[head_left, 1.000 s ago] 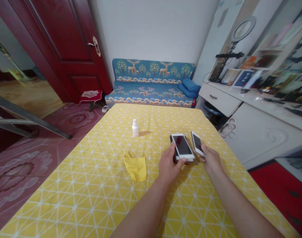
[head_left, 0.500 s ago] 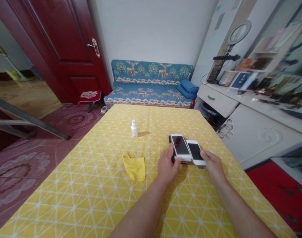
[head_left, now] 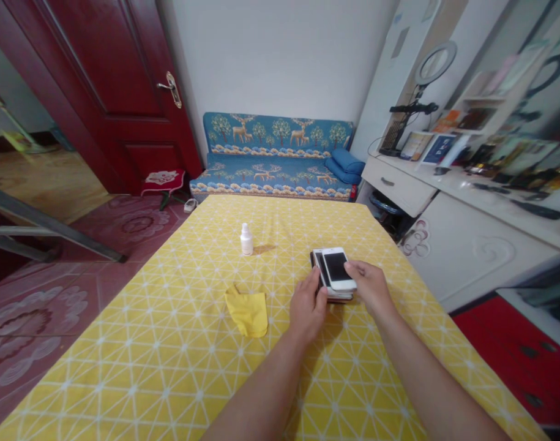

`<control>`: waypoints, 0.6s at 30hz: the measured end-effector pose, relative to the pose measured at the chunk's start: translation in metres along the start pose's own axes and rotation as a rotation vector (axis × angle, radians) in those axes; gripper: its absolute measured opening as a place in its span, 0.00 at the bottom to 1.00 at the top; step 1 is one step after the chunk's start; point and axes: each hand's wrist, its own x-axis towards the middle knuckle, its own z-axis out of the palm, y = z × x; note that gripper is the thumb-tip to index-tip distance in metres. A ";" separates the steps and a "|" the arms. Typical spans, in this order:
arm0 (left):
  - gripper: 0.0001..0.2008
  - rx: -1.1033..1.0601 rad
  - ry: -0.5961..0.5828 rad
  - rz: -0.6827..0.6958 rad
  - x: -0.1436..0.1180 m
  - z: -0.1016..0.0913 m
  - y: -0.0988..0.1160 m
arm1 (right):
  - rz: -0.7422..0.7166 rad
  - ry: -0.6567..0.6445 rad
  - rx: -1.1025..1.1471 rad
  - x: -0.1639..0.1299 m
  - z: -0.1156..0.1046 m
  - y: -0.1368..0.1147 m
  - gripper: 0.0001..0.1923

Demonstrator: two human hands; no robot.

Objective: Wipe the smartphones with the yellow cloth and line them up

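A stack of phones (head_left: 324,285) lies on the yellow patterned tablecloth (head_left: 169,343), right of centre. My right hand (head_left: 370,286) grips a white phone (head_left: 337,267) with a dark screen and holds it on top of that stack. My left hand (head_left: 308,304) rests against the stack's left edge, fingers on its side. A folded yellow cloth (head_left: 247,311) lies to the left of my left hand. A small white bottle (head_left: 246,239) stands upright farther back on the table.
A blue patterned sofa (head_left: 275,159) stands beyond the table's far end. A dark red door (head_left: 109,86) is open at the left. A white desk (head_left: 449,208) with a ring light (head_left: 434,61) and shelves runs along the right.
My right hand carried the white phone leftward from beside the stack onto the top of it. My left hand stayed at the stack's left side.
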 end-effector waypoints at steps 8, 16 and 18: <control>0.26 0.002 0.001 0.001 0.001 0.000 0.000 | -0.056 -0.049 -0.188 0.004 0.001 -0.004 0.16; 0.28 -0.043 0.027 -0.013 0.001 0.004 -0.004 | -0.014 -0.005 -0.305 0.010 -0.004 0.005 0.18; 0.27 -0.091 0.044 -0.029 0.001 0.003 -0.002 | 0.018 -0.035 -0.293 0.014 -0.003 0.007 0.20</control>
